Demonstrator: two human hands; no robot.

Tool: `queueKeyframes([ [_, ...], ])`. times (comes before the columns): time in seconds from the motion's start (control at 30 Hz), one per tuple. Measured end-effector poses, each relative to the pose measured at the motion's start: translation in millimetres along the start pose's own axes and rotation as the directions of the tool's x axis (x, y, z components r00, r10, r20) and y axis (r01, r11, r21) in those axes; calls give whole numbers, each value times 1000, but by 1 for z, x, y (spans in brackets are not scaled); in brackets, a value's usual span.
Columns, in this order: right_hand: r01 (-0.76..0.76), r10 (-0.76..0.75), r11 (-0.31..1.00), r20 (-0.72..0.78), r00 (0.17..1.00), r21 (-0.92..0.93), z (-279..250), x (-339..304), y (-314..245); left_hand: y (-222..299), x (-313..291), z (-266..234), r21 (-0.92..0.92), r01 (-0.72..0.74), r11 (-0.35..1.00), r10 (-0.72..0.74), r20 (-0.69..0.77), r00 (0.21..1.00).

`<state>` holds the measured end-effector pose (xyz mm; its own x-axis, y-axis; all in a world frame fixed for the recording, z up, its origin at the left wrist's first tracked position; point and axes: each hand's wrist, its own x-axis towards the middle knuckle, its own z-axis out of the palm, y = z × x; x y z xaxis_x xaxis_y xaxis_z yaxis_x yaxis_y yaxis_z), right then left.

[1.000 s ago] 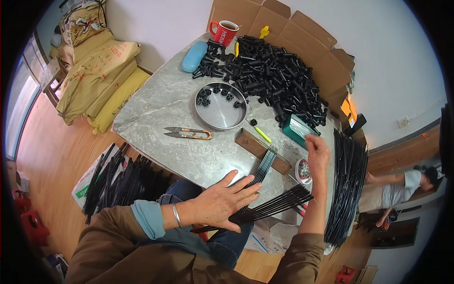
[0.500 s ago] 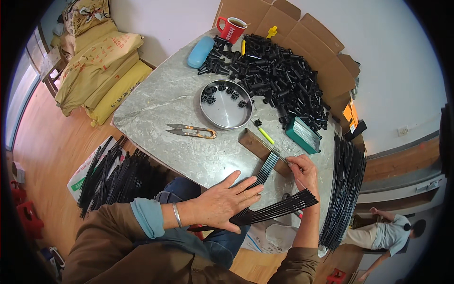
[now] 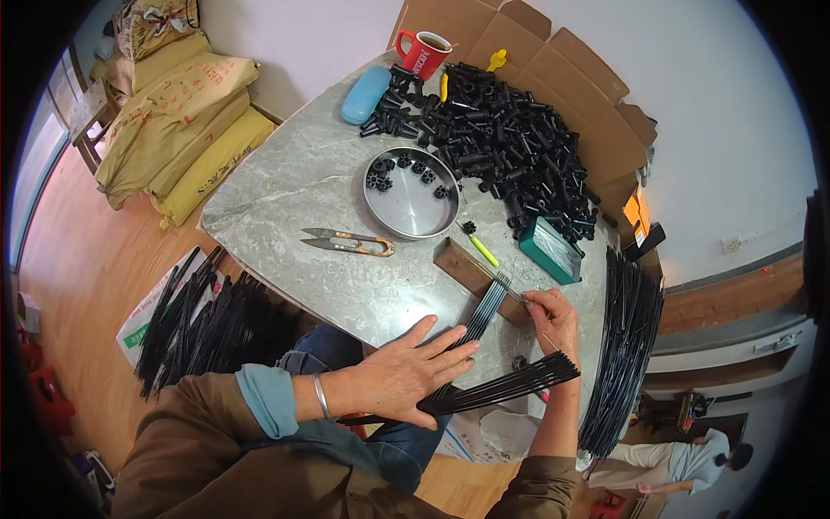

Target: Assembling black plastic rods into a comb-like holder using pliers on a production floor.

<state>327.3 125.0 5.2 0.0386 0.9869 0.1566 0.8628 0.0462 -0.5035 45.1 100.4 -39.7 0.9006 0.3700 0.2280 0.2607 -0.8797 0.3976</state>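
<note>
My left hand (image 3: 399,381) lies flat with its fingers spread over thin black rods (image 3: 510,382). Under it the rods cross: some fan out toward my right wrist, others lead up to a wooden block (image 3: 465,270), where their pale ends rest across its top. Beside those ends my right hand (image 3: 555,322) pinches a thin metal tool (image 3: 513,295), whose exact kind I cannot make out. Beyond the block lie a yellow-green handled tool (image 3: 484,251) and a small black ribbed piece (image 3: 469,227). A teal box (image 3: 551,251) with clear contents stands farther right.
Black tubular parts (image 3: 510,130) are heaped at the back against cardboard (image 3: 571,65). A round metal dish (image 3: 367,206), snips (image 3: 380,249), a blue case (image 3: 367,95) and a red mug (image 3: 419,60) share the table. Rod bundles lie right (image 3: 624,346) and lower left (image 3: 216,324). Another person (image 3: 683,463) stands lower right.
Both my hands keep nearly the same places, the left still flat on the rods and the right still pinching the metal tool. The other person has shifted lower in the view.
</note>
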Motion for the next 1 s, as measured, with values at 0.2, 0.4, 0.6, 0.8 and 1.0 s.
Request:
queueKeyframes([
  [0.2, 31, -31, 1000, -5, 999, 4, 3, 2, -3, 0, -1, 0, -6, 3, 1000, -3, 3, 1000],
  [0.4, 13, -14, 1000, 11, 1000, 27, 2, 3, -2, 0, 0, 2, -35, 1, 999, -1, -12, 1000],
  [0.6, -50, 46, 997, 74, 996, 55, 2, 8, -7, -1, -1, 2, -33, 2, 999, -3, -12, 1000],
  [0.8, -11, 6, 991, 43, 999, 130, 6, 9, 2, -1, -2, 3, -41, -18, 999, 16, -48, 999],
  [1.0, -45, 44, 999, 75, 996, 9, 0, 13, -10, -1, -1, 3, -34, -23, 999, 22, -36, 999],
])
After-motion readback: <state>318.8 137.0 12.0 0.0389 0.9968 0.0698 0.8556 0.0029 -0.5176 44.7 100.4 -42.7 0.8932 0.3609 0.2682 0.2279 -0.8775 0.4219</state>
